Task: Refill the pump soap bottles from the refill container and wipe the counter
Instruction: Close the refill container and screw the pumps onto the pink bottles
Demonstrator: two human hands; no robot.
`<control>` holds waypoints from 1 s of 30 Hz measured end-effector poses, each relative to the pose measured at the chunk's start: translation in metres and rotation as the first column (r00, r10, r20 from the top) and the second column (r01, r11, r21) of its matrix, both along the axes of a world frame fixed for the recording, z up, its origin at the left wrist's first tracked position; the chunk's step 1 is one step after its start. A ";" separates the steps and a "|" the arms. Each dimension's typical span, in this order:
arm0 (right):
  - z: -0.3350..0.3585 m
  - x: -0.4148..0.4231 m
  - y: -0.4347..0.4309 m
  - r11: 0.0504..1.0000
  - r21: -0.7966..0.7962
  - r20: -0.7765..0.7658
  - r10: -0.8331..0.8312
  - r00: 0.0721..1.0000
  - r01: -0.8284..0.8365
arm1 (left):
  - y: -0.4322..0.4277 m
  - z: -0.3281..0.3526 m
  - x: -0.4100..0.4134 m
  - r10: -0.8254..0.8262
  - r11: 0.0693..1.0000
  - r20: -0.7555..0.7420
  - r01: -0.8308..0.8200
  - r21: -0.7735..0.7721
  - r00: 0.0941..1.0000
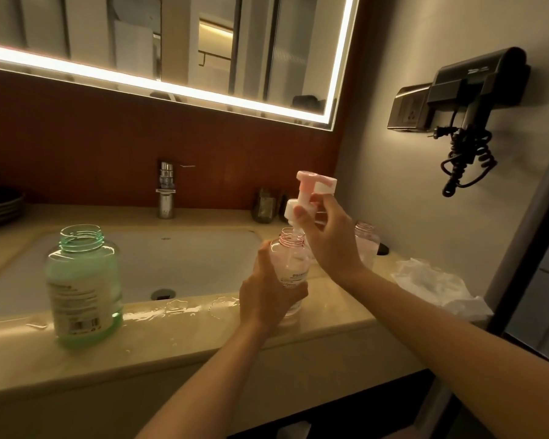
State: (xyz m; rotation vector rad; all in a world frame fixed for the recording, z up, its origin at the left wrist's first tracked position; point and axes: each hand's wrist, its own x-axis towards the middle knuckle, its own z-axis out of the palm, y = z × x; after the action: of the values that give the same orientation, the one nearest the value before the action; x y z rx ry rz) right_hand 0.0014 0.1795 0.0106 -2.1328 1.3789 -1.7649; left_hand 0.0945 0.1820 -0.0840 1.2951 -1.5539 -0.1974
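As it stands at the front edge of the wet counter (pixel 203 337), a clear pink soap bottle (pixel 290 264) is gripped round its body by the left hand (pixel 267 299). Just above, the right hand (pixel 327 239) pinches the pump head (pixel 301 198), its tube dipping into the open neck. The uncapped green refill container (pixel 83 286) stands to the left, and a crumpled white cloth (pixel 438 289) lies to the right. A second open bottle (pixel 366 245) stands behind, near the wall, and the faucet (pixel 166 191) rises beyond the sink (pixel 171 261).
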 end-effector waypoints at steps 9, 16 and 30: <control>-0.010 -0.002 0.000 0.999 0.033 -0.068 0.030 0.997 -0.028 | -0.004 -0.002 -0.002 0.007 1.000 -0.013 -0.008 -0.026 1.000; -0.012 -0.003 -0.004 0.999 0.040 -0.023 0.036 0.999 -0.035 | -0.004 -0.003 0.000 0.009 0.999 -0.003 -0.010 -0.035 1.000; -0.030 -0.002 -0.005 0.994 0.090 -0.053 0.061 0.997 -0.056 | -0.004 -0.005 0.000 0.018 0.995 0.000 -0.018 -0.095 1.000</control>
State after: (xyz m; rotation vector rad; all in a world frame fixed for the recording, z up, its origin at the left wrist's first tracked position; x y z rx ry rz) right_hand -0.0005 0.1740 -0.0198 -2.1689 1.3643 -1.6043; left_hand 0.0948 0.1779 -0.0890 1.2340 -1.5335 -0.1103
